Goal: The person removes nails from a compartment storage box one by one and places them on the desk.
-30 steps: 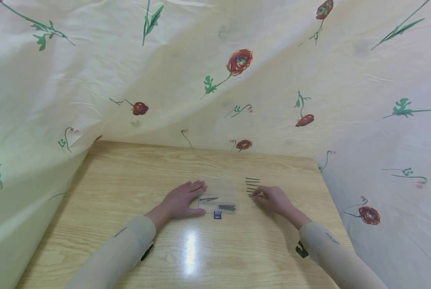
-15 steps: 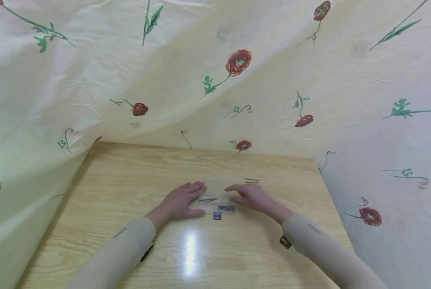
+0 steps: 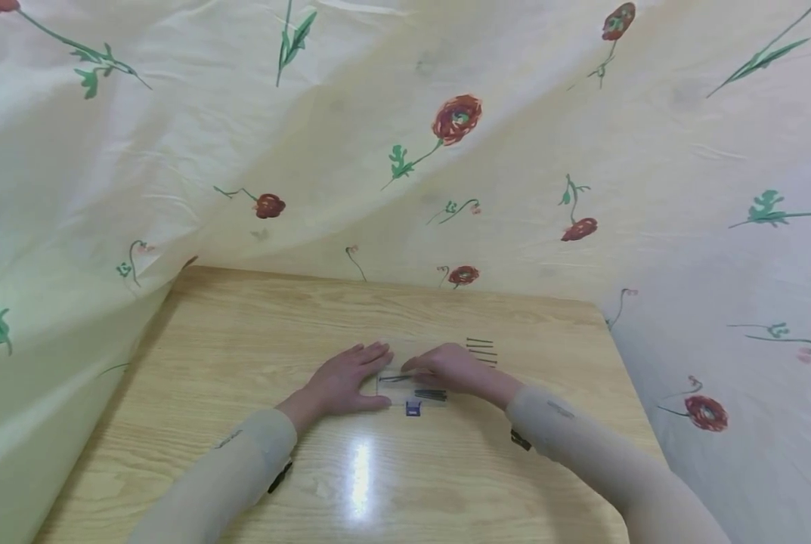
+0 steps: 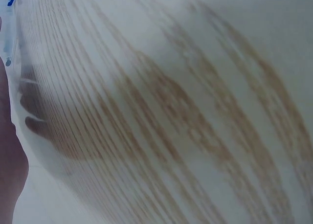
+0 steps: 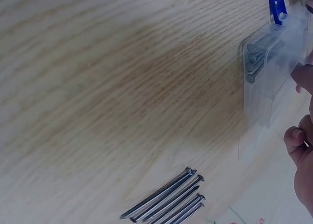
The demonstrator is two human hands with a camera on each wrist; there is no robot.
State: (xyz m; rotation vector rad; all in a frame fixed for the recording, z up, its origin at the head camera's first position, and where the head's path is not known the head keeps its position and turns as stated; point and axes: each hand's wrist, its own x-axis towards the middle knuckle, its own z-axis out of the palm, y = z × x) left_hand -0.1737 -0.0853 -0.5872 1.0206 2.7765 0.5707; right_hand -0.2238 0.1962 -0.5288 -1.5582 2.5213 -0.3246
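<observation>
A clear plastic box [image 3: 400,394] with a blue latch [image 3: 413,409] lies on the table. Dark nails [image 3: 431,394] are bunched in its near right part, and thinner-looking nails [image 3: 394,378] lie farther left inside. My left hand [image 3: 344,381] rests on the box's left edge, fingers straight and thumb spread. Over the box is my right hand [image 3: 449,366], with curled fingers that pinch a nail, mostly hidden behind them. The right wrist view shows the thumb [image 5: 303,76] beside the box wall. To the right, several loose nails [image 3: 481,351] lie in a row.
The wood-grain table [image 3: 296,310] carries the box and the nails. Behind it and along both sides hangs a pale flowered cloth [image 3: 351,181]. A bright light reflection shows on the near tabletop.
My right hand took a nail from the row on the right and moved left with it to over the box. My left hand has stayed on the box's left edge.
</observation>
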